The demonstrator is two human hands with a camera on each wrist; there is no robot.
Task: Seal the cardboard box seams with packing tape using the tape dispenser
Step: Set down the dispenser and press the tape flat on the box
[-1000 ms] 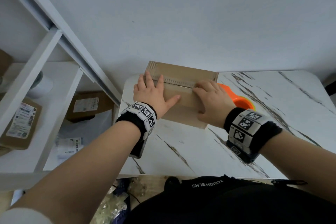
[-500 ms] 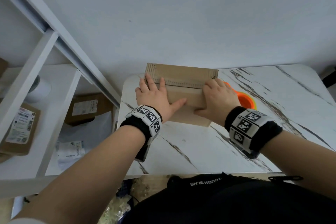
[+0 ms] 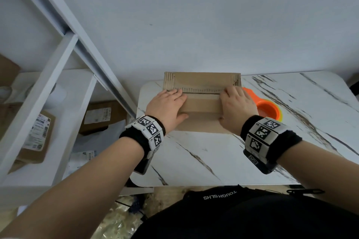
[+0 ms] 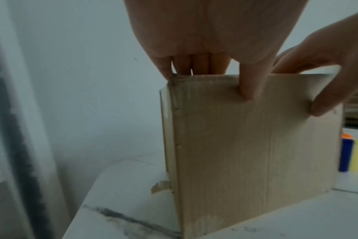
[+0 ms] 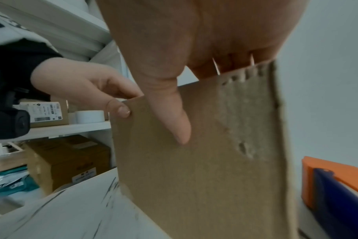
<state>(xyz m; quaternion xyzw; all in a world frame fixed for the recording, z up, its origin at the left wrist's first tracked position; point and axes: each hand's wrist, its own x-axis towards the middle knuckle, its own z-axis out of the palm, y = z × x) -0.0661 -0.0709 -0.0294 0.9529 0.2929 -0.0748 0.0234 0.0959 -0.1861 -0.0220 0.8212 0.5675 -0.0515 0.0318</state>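
Observation:
A brown cardboard box stands at the far left of the marble table, against the wall. Its top flaps meet along a dark seam running left to right. My left hand lies flat on the left end of the top, fingers together, thumb down the front face. My right hand lies the same way on the right end, thumb pressed on the front. Neither hand holds anything. The orange tape dispenser lies on the table just right of the box, partly hidden by my right hand.
A white shelf unit stands left of the table, holding labelled parcels and a white roll. The white wall is directly behind the box. Bare marble stretches in front of the box and to the right.
Both hands slid apart to the two ends of the box top, exposing the seam between them. The box now sits square to the wall instead of skewed.

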